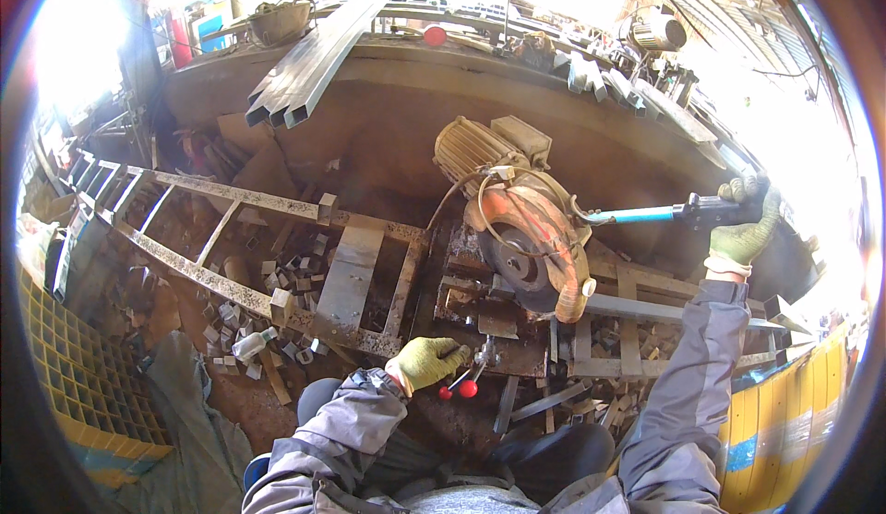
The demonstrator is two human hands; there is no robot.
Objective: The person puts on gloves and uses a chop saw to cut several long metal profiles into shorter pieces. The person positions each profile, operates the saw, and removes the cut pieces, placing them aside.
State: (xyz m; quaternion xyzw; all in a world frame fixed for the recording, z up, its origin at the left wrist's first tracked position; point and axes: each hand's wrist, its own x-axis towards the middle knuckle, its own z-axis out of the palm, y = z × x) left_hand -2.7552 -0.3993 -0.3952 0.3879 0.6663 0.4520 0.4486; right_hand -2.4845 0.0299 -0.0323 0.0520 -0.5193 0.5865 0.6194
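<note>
A cut-off saw stands before me, with an orange, worn blade guard [563, 265], a dark cutting disc [517, 260] and a ribbed motor [475, 154]. My gloved right hand [749, 228] is closed around the black grip [706, 211] at the end of its blue lever arm [637, 215]. In a yellow-green glove, my left hand [426, 364] is beside the clamp [486, 352], its fingers curled; what they hold, if anything, is hidden. Two red ball knobs [468, 388] sit on the clamp's handle. A long metal tube [646, 307] runs rightward from the saw.
A ladder-like metal frame [226, 191] extends left from the saw. Cut tube pieces [295, 265] and a bottle [254, 343] lie on the floor. Stacked yellow-ended tubes [88, 366] stand left, another yellow stack [784, 422] right. Long square tubes [318, 57] overhang the bench behind.
</note>
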